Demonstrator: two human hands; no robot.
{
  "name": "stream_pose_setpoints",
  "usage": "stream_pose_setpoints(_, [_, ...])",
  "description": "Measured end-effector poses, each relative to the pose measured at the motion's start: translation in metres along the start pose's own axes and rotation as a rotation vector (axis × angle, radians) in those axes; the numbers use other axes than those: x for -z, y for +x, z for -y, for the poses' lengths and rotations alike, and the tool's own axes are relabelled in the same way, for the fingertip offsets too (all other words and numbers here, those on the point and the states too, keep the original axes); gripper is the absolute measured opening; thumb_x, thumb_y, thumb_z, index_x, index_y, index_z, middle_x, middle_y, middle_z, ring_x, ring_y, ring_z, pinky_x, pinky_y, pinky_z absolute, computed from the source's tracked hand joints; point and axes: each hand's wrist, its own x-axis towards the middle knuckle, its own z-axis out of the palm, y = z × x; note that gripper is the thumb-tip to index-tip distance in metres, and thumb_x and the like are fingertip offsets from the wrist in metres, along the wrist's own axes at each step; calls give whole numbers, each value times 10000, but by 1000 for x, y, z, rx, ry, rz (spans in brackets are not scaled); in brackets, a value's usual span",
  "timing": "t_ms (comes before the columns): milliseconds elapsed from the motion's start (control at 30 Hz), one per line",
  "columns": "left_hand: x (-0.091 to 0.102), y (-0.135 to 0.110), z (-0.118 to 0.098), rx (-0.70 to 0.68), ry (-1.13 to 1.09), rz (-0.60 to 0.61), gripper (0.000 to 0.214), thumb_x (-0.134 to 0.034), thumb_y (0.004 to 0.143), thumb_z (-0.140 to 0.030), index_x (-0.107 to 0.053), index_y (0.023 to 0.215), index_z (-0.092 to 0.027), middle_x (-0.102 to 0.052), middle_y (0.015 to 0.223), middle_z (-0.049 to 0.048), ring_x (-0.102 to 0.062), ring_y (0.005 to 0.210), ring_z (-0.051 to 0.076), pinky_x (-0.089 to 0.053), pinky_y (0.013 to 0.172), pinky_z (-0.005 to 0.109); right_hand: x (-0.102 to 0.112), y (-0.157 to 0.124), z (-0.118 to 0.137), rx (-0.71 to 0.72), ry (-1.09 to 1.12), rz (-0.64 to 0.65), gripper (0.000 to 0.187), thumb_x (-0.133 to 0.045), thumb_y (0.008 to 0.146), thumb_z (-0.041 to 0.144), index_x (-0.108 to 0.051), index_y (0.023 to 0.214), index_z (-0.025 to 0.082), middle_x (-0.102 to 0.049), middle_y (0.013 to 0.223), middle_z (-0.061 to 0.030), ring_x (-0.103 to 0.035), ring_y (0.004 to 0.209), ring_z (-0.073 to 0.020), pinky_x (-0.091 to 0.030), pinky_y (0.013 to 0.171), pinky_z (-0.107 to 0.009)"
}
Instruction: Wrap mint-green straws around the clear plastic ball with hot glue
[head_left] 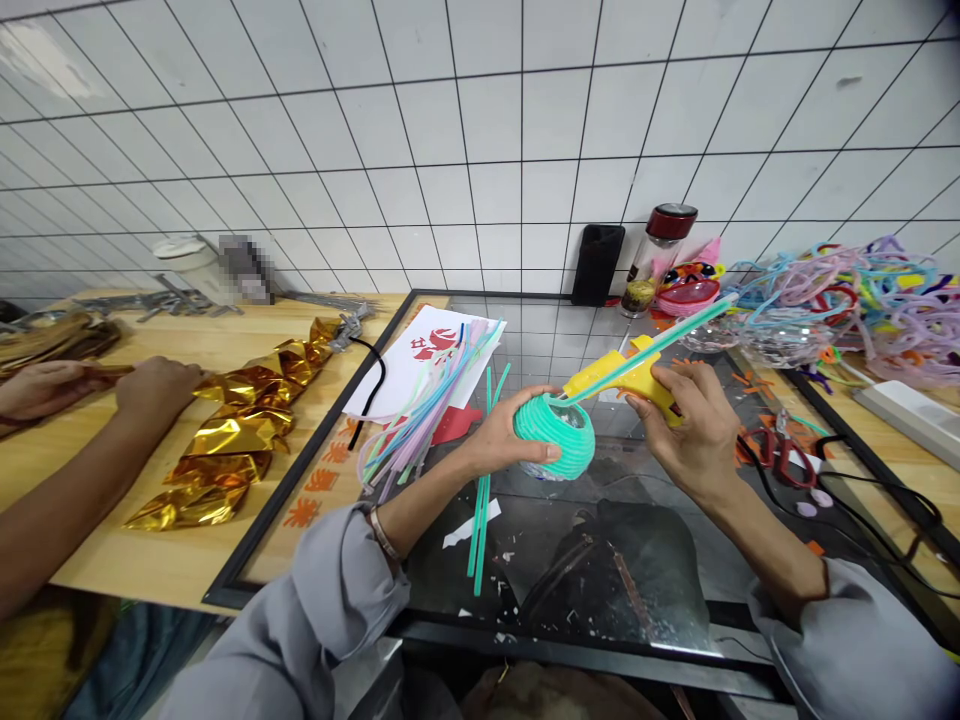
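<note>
My left hand (501, 437) is closed around a small round object (556, 437) wound with turquoise tubing, held just above the glass table top. My right hand (694, 425) grips a yellow hot glue gun (628, 378). A pale green straw (679, 330) runs along the gun's top, and the nozzle touches the upper edge of the wound object. Two loose green straws (480, 520) lie on the glass below my left wrist. A bunch of pastel straws (427, 415) lies fanned out to the left, over a white sheet with a red print (427, 350).
Another person's hands (112, 390) rest on gold foil (240, 430) on the wooden table at left. A tangle of coloured tubing (862, 295), a jar with a red lid (660, 255), a black phone (598, 264), red scissors (776, 450) and black cables (862, 500) crowd the right side.
</note>
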Motion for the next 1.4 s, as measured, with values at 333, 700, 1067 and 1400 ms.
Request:
stream_pose_setpoints(333, [1, -1, 1, -2, 18, 5, 929, -885, 502, -327, -554, 1352, -152, -678, 1050, 63, -611, 907, 198, -507, 830, 308, -1, -1, -1, 12, -8, -7, 217, -663, 908, 260, -609, 1114, 217, -617, 912, -64, -634, 807, -212, -542, 660, -347])
stream_pose_setpoints(700, [1, 1, 4, -23, 33, 13, 896, -886, 514, -348, -567, 1333, -171, -696, 1003, 50, -631, 904, 211, -509, 838, 329, 0, -1, 1, 8, -17, -3, 225, -640, 917, 261, -597, 1135, 225, -618, 914, -71, -642, 800, -226, -557, 688, -374])
stream_pose_setpoints(1067, [2, 1, 7, -17, -19, 29, 897, -893, 518, -305, -560, 1340, -172, -683, 1037, 50, -622, 898, 191, -516, 834, 309, 0, 0, -1, 18, -19, 15, 207, -635, 917, 258, -603, 1118, 220, -620, 909, -69, -637, 792, -219, -547, 681, -360])
stream_pose_setpoints(1400, [3, 1, 6, -19, -7, 26, 907, -902, 506, -325, -569, 1336, -173, -696, 1028, 53, -640, 907, 206, -524, 825, 316, 0, 1, -3, 18, 7, 11, 201, -633, 920, 271, -612, 1114, 223, -617, 901, -71, -638, 795, -228, -557, 687, -382])
